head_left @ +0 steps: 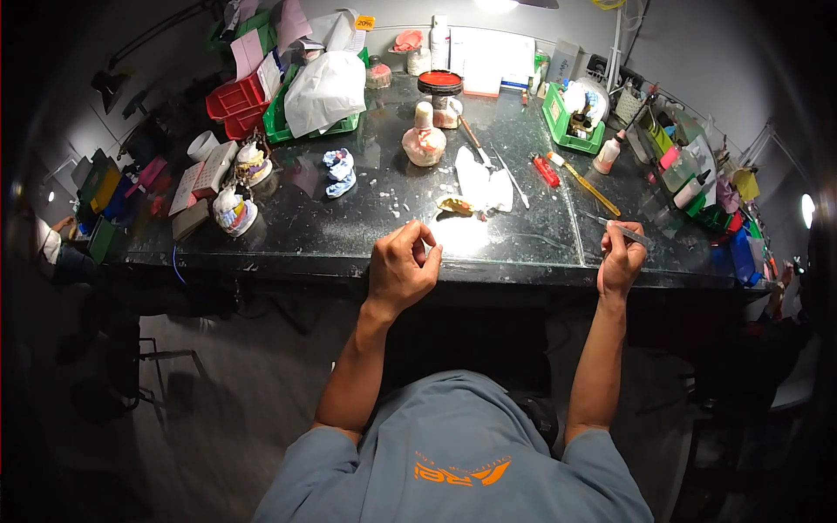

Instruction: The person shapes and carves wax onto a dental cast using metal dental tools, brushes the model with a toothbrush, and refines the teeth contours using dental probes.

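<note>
Black worktop (327, 240): speckled, dusty, and there's the brightest glare, just on the near side of the crumpled white tissue (488, 187).
Slim metal tool (638, 236): out to the right of the tissue and nearer the front edge, long axis slanting, one end aimed away and leftward, the other poking out right past the fingers.
Right hand (621, 260): right on it, thumb and fingers pinching the tool, the only hand touching it.
Left hand (404, 266): near-left of the tissue, fingers curled, thumb close to the index; anything pinched there? Can't tell.
Gold-coloured piece (455, 206): at the tissue's near-left side, left hand clearly the closer one.
Yellow-handled tool (586, 186): right of the tissue, lying slantwise.
Round-bellied bottle (424, 146): beyond the tissue, leftward.
</note>
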The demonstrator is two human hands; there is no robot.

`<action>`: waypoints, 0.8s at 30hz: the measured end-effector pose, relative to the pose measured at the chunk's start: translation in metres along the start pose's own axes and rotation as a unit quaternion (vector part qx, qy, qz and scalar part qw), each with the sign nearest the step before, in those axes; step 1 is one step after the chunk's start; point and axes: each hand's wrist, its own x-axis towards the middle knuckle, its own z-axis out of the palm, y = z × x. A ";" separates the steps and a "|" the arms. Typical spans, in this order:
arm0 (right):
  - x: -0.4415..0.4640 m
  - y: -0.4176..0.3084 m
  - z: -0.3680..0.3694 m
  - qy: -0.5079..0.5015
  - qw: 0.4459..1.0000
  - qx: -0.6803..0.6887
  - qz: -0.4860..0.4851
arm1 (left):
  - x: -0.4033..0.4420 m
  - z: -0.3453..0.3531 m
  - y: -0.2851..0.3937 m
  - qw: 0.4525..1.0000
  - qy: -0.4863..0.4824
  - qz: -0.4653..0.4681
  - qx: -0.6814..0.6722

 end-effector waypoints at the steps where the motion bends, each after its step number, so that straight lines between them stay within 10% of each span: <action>1: 0.000 0.000 0.000 0.002 1.000 0.001 0.000 | 0.000 0.000 0.000 1.000 0.000 0.001 -0.001; 24: 0.000 0.002 -0.002 -0.003 1.000 0.001 -0.002 | 0.000 0.000 0.001 1.000 0.005 0.000 -0.001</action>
